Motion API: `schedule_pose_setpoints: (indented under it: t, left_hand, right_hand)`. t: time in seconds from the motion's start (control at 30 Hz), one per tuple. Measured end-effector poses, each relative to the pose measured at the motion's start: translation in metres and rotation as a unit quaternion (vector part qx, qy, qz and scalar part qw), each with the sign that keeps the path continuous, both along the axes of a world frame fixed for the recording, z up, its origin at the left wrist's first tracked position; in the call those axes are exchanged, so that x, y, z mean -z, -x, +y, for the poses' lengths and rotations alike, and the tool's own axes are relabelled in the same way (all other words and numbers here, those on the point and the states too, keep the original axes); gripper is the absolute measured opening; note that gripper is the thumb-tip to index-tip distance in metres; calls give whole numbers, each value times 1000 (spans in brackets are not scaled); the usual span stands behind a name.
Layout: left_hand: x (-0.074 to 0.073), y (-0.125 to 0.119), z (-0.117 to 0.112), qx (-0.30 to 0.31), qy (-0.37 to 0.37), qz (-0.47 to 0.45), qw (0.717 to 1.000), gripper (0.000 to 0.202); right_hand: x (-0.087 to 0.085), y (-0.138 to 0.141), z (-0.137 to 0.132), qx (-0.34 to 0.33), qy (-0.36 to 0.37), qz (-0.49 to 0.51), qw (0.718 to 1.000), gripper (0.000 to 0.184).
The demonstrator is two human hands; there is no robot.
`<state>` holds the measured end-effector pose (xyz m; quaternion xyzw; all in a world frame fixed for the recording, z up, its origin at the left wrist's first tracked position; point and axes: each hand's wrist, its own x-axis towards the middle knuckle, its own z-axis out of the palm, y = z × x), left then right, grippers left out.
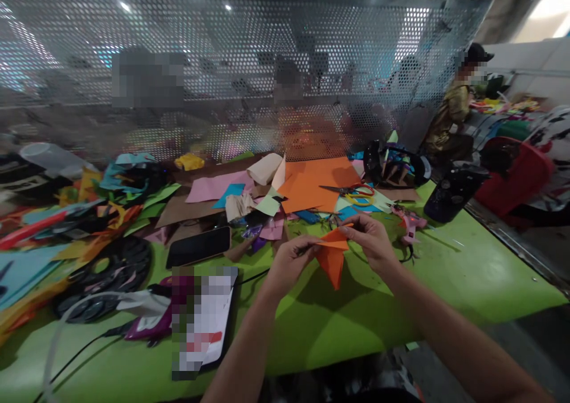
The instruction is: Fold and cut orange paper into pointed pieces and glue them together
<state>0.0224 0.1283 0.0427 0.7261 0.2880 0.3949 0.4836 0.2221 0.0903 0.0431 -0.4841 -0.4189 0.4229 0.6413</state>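
Note:
Between my two hands is a folded piece of orange paper, its pointed end hanging down above the green table. My left hand pinches its left corner. Across from it, my right hand grips the upper right corner between thumb and fingers. Beyond the hands, scissors with red and yellow handles rest near a large orange sheet. A pink glue gun lies to the right of my right hand.
A black phone and a lit phone lie on the left, near a purple glue gun. Coloured paper scraps crowd the back. A dark tumbler stands at right. Behind rises a perforated metal screen; a person sits beyond.

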Motion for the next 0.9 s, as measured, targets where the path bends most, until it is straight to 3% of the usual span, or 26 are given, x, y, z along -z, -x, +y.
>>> schedule_pose_setpoints:
  t: [0.47,0.9]
  left_hand:
    - [2,0,1,3,-1,4,1000,24]
    - [3,-1,1,-5,0,6,1000,16]
  right_hand:
    - [8,-4,2,20,-10,-50,999,30]
    - [5,-2,2,12,-15,-22,1000,29]
